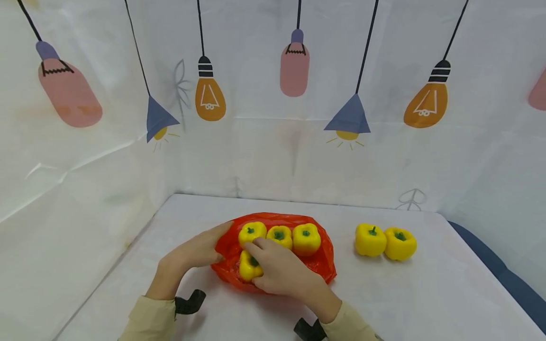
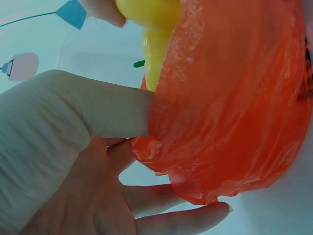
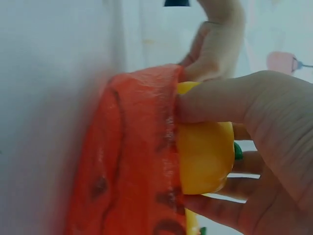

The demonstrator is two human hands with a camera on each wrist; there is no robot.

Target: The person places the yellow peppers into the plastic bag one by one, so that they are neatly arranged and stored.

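An opened red plastic bag [image 1: 328, 265] lies on the table with yellow bell peppers in its mouth. My left hand [image 1: 200, 246] holds the bag's left rim, its thumb inside the red plastic [image 2: 230, 107] and its fingers outside. At the bag's front, my right hand [image 1: 286, 270] grips a yellow bell pepper [image 1: 249, 267]. The right wrist view shows the thumb and fingers around that pepper [image 3: 205, 156], beside the bag's rim. Behind it in the bag sit a left pepper [image 1: 252, 231], a middle pepper [image 1: 280, 235] and a right pepper [image 1: 306, 239], green stems upward.
Two more yellow bell peppers, one with a tall stem [image 1: 370, 240] and one beside it [image 1: 400, 244], stand on the white table [image 1: 384, 298] right of the bag. A dark blue chair-like edge [image 1: 490, 255] shows past the table's right side. White sheeting with printed lamps hangs behind.
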